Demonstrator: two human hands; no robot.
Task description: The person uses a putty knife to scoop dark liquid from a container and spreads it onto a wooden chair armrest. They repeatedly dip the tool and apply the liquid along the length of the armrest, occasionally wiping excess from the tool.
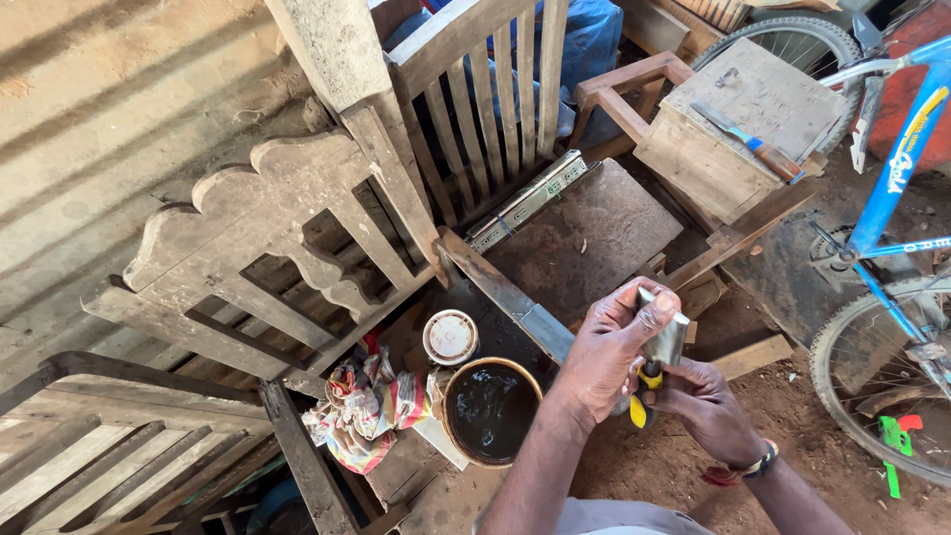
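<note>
A scraper with a wide metal blade (667, 335) and a yellow and black handle (646, 388) is held upright between both hands. My left hand (606, 349) wraps over the blade, fingertips pressed on its top edge. Just below and to the right, my right hand (701, 404) grips the handle; a bracelet sits on that wrist. To the left of the hands stands an open round tin (491, 410) full of dark liquid. Its pale lid (451, 337) lies beside it, further back.
A crumpled patterned rag (363, 404) lies left of the tin. Unfinished wooden chair frames (267, 228) crowd the left and back. A metal drawer slide (525, 201) rests on a brown board. A wooden box (738, 124) carries a chisel (758, 147). A blue bicycle (897, 188) stands at right.
</note>
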